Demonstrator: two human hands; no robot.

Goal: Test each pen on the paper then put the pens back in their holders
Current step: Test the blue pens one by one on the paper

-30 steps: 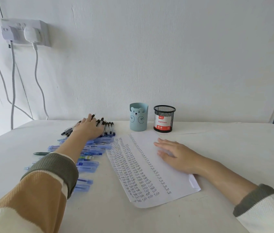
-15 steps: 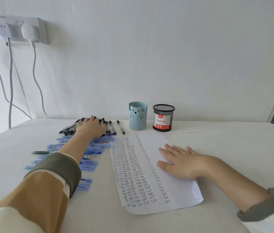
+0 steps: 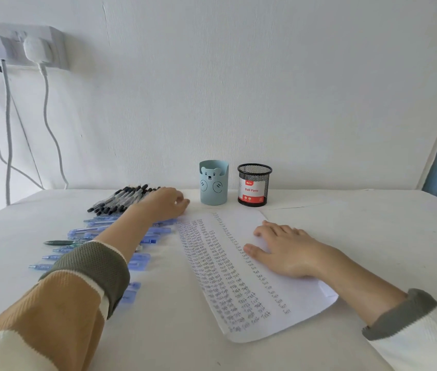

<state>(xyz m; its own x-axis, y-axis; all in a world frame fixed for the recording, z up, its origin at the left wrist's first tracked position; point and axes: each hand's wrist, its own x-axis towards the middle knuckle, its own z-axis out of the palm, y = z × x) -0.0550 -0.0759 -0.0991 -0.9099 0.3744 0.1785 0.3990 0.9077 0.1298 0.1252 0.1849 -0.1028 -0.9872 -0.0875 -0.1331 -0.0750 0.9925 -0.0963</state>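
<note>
On the left of the table [image 3: 372, 223] we count one dark green pen [image 3: 62, 242]. Just right of it lies a spread of blue pens [image 3: 155, 232], more than ten, some hidden under our sleeve. Farther back is the row of black pens [image 3: 121, 199]. About a dozen caps show, but they overlap too much for a sure count.

Our left hand [image 3: 167, 203] has slid right from the middle of that row to its right end, over the spot where one black pen lay apart half a second ago. That pen is now out of sight. The fingers look curled, yet we cannot tell whether they hold it.

We judge that collecting has begun. Two holders stand at the far side, the blue bear holder [image 3: 213, 183] and the black mesh holder [image 3: 254, 184], and no pen stands up from either. One paper [image 3: 238, 290], covered in written columns, lies near us. Our right hand [image 3: 284, 253] stays flat on it, fingers straight.
</note>
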